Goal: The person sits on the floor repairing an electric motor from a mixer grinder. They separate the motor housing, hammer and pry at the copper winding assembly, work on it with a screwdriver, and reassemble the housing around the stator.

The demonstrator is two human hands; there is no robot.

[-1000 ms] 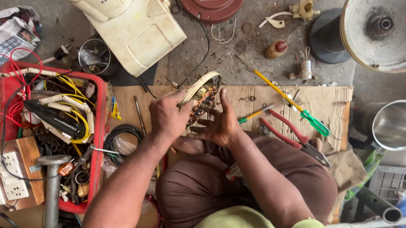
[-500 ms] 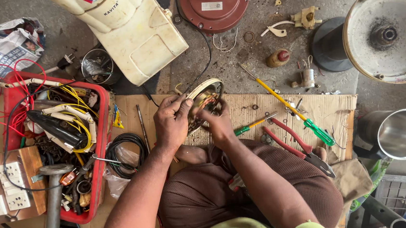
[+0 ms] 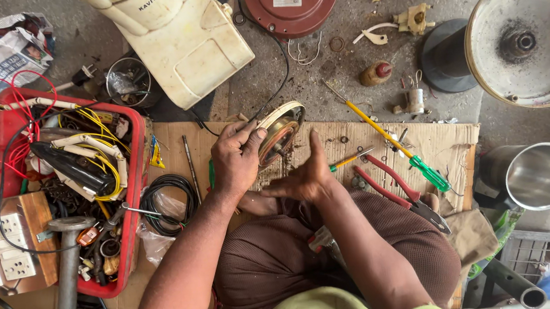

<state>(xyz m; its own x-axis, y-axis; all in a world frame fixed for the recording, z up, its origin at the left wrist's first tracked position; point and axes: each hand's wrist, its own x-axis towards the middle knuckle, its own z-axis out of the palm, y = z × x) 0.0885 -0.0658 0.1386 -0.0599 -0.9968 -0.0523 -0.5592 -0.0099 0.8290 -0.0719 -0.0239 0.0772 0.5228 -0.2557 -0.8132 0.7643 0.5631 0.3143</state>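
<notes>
My left hand point(image 3: 236, 159) grips a round motor winding point(image 3: 279, 132), a copper coil ring with pale tape around its rim, held on edge over a cardboard sheet point(image 3: 437, 142). My right hand point(image 3: 303, 180) is just to the right of the coil, fingers spread and palm facing it, holding nothing. A dark cable runs from the coil up toward a red round motor housing point(image 3: 289, 3).
A red crate point(image 3: 138, 204) of wires and parts sits left. A cream plastic casing point(image 3: 180, 34) lies above. A yellow-green screwdriver point(image 3: 391, 139), red-handled pliers point(image 3: 399, 194), a steel pot point(image 3: 538, 176) and a large metal drum point(image 3: 527, 36) lie right.
My right hand has come off the coil and opened beside it. My left hand still holds the coil, now turned more on edge.
</notes>
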